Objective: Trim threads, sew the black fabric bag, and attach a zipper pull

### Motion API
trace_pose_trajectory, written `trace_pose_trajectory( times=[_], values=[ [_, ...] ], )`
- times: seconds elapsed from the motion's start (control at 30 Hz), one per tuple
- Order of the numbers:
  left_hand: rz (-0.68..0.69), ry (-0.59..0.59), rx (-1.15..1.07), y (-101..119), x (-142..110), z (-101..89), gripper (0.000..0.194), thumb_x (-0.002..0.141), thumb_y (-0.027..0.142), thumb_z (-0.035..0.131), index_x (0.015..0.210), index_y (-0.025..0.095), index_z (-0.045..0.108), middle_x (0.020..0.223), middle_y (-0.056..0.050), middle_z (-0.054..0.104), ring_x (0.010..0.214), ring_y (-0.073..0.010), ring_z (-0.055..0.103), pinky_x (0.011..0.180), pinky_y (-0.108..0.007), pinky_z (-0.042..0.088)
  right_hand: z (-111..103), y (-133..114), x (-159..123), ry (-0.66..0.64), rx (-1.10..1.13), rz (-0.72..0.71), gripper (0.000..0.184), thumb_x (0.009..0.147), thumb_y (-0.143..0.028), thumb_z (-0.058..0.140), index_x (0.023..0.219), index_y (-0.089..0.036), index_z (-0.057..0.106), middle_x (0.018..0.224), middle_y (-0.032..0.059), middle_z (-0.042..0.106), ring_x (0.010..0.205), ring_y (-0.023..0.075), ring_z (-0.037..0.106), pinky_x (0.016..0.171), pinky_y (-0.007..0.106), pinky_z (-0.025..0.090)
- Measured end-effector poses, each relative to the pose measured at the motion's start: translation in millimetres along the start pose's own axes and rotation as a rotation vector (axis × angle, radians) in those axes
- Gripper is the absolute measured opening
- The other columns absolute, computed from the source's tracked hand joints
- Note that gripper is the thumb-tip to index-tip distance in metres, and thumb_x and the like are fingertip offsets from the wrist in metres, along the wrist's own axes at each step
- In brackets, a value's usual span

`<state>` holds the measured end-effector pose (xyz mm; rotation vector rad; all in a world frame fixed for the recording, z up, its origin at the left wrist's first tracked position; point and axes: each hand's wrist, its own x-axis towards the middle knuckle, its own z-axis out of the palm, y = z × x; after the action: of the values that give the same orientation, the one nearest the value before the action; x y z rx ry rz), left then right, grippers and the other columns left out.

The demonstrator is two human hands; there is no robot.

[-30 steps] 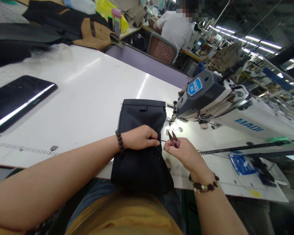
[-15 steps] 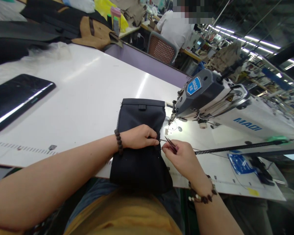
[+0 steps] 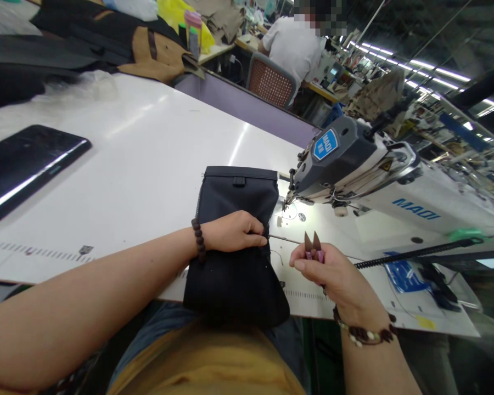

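A black fabric piece (image 3: 234,285) lies on the white sewing table, its lower end hanging over the front edge towards my lap. My left hand (image 3: 241,230) pinches its right edge, thumb and fingers closed on the cloth. To the right of the fabric, my right hand (image 3: 325,269) holds thread snips (image 3: 312,247) with purple grips, their two blades pointing up and apart. A coiled black cord runs from near this hand to the right. A short loose thread (image 3: 278,256) curls on the table between the fabric and my right hand.
A sewing machine (image 3: 354,164) stands at the right, its needle close to the fabric's right edge. A phone (image 3: 31,167) lies at the left. Dark and tan material (image 3: 156,55) is piled at the back left. Another person in white (image 3: 292,49) sits beyond the purple partition (image 3: 239,104).
My right hand has moved right, away from the fabric edge, carrying the snips, which now point upward with blades apart. My left hand stays in place on the fabric.
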<state>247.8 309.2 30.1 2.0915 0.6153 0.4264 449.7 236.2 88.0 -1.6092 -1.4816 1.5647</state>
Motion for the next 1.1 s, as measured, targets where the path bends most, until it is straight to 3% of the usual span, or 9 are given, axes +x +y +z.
trace_pose_trajectory(
  times=[0.13,0.37,0.5,0.8,1.1],
  values=[
    [-0.009,-0.004,-0.011,-1,0,-0.3,0.034,0.082,0.03,0.045,0.053,0.015,0.035,0.054,0.003,0.038,0.054,-0.0089,0.038,0.056,-0.022,0.03,-3,14,0,0.163,-0.279,-0.086,0.028,0.077,-0.041,0.056,0.088,-0.015,0.059,0.067,-0.0005,0.053,0.06,0.0129,0.047,0.054,0.023,0.036],
    [-0.037,-0.002,-0.059,0,2,-1.5,0.033,0.08,0.031,0.045,0.052,0.015,0.039,0.053,0.003,0.038,0.054,-0.0097,0.038,0.057,-0.023,0.03,9,32,4,0.357,-0.606,-0.192,0.04,0.091,-0.043,0.028,0.098,-0.018,0.059,0.085,0.0069,0.062,0.08,0.0213,0.056,0.069,0.033,0.042],
    [-0.055,0.011,-0.107,0,1,-2.1,0.033,0.079,0.031,0.046,0.051,0.015,0.041,0.051,0.003,0.038,0.053,-0.0096,0.038,0.056,-0.023,0.03,11,38,5,0.32,-0.702,-0.307,0.031,0.088,-0.034,0.041,0.108,-0.017,0.058,0.096,0.0095,0.061,0.089,0.023,0.055,0.079,0.036,0.042],
    [-0.047,0.015,-0.153,0,1,-1.9,0.034,0.079,0.033,0.046,0.051,0.015,0.04,0.052,0.003,0.038,0.053,-0.0101,0.038,0.057,-0.023,0.031,19,39,8,0.234,-0.722,-0.456,0.025,0.087,-0.027,0.043,0.104,-0.015,0.059,0.087,0.0083,0.058,0.081,0.0212,0.053,0.072,0.034,0.042],
    [-0.046,0.018,-0.179,-1,0,-2.1,0.032,0.078,0.032,0.047,0.052,0.014,0.044,0.052,0.003,0.041,0.054,-0.0102,0.039,0.056,-0.023,0.031,22,39,13,0.207,-0.682,-0.501,0.02,0.088,-0.029,0.043,0.097,-0.018,0.057,0.083,0.0055,0.059,0.075,0.0193,0.053,0.067,0.031,0.041]
  ],
)
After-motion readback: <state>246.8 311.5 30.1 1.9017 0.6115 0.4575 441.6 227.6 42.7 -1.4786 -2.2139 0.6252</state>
